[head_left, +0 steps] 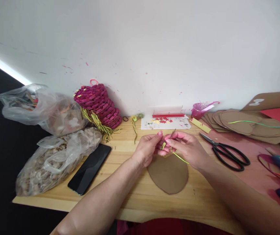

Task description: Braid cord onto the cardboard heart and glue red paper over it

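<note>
Both hands meet over the middle of the table (135, 199), close to its front edge. Left hand (149, 148) pinches a thin green string (179, 157) between thumb and fingers. Right hand (187, 147) pinches the same string too, just beside the left — one loose end sticks out toward the right. Right under the hands lies a brown leaf-shaped card (169, 174), flat on the wood. It looks plain, with nothing stuck on it, so the string work seems to be only starting — the card has yet to get its string.

Black scissors (228, 153) lie near the right hand, closed. More brown card shapes (240, 122) sit piled at the back right corner, with another green string across them. A phone (89, 169) lies face up on the left side. Two plastic bags (51, 130) sit at the left edge. A dark pink woven thing (98, 104) stands by the wall at the back.
</note>
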{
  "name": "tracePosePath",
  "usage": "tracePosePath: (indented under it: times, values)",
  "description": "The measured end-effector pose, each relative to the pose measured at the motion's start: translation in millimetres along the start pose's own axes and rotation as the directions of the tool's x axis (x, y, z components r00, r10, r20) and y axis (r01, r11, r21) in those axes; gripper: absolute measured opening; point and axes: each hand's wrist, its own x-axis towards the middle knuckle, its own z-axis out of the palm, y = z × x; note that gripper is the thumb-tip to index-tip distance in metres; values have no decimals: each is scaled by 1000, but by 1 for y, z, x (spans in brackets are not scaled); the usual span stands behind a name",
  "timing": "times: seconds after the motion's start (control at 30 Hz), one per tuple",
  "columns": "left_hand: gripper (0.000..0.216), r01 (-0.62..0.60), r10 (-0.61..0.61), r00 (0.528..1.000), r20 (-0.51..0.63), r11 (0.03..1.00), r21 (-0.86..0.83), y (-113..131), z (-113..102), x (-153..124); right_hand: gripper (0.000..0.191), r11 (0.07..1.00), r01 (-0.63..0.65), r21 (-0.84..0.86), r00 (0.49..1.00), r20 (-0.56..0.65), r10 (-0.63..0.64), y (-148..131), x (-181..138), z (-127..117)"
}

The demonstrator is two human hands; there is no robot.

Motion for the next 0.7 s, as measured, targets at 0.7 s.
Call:
tracePosePath:
  times: [0.7]
  values:
    - [29,62,-62,997,34,998,16,3,0,-4,31,999,45,2,998,-38,-44,-5,0,2]
